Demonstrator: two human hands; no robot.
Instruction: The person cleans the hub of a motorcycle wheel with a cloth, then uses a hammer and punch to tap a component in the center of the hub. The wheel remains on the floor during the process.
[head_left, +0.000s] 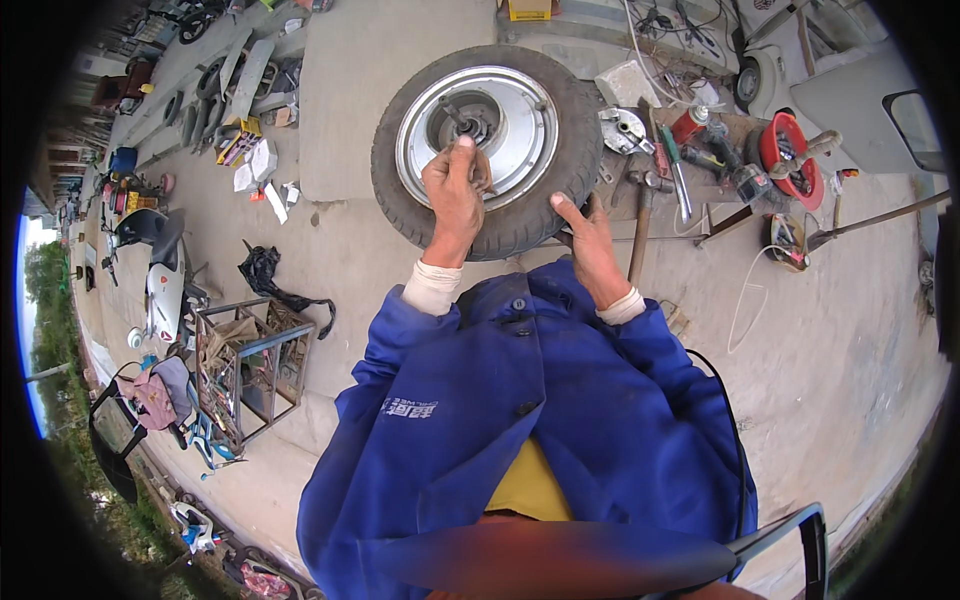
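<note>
Leaning toward upper left, the axle (453, 108) juts from the up-facing wheel (518, 125).

Bare left hand (455, 205): fingers curled, thumb extended. Bare right hand (595, 250): thumb and fingers parted. Two forearms: bent inward, blue cloth sleeves (398, 335), white fabric cuffs (432, 288).
</note>
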